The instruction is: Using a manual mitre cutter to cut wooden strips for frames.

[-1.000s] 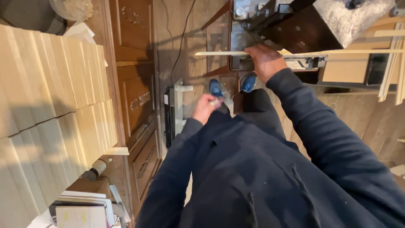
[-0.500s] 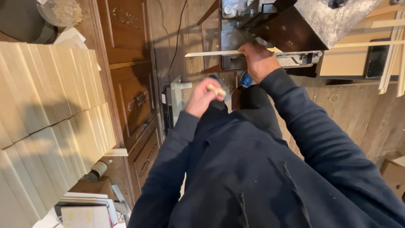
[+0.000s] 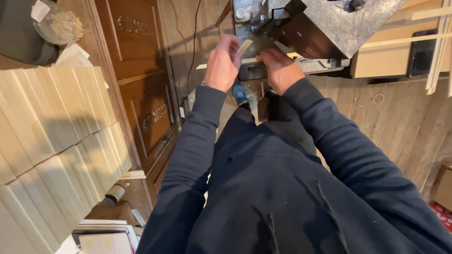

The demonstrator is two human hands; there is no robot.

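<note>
My left hand (image 3: 222, 63) is raised in front of a grey metal machine (image 3: 301, 23) and pinches a small pale wooden piece (image 3: 244, 46) between its fingertips. My right hand (image 3: 280, 69) rests on a long thin wooden strip (image 3: 221, 64) that lies across the machine's bed, pressing it down. Both arms are in dark blue sleeves. The two hands are close together, the strip running under them from left to right.
Rows of stacked pale wooden slats (image 3: 52, 141) cover the surface at my left. A dark wooden cabinet (image 3: 141, 94) stands beside them. More thin strips (image 3: 440, 47) lean at the far right, near a dark phone (image 3: 420, 54). Blue shoes (image 3: 240, 92) show on the plank floor.
My left hand has risen from near my waist to the machine and now holds a small wooden piece. My right hand stayed on the strip. The view tilted down a little.
</note>
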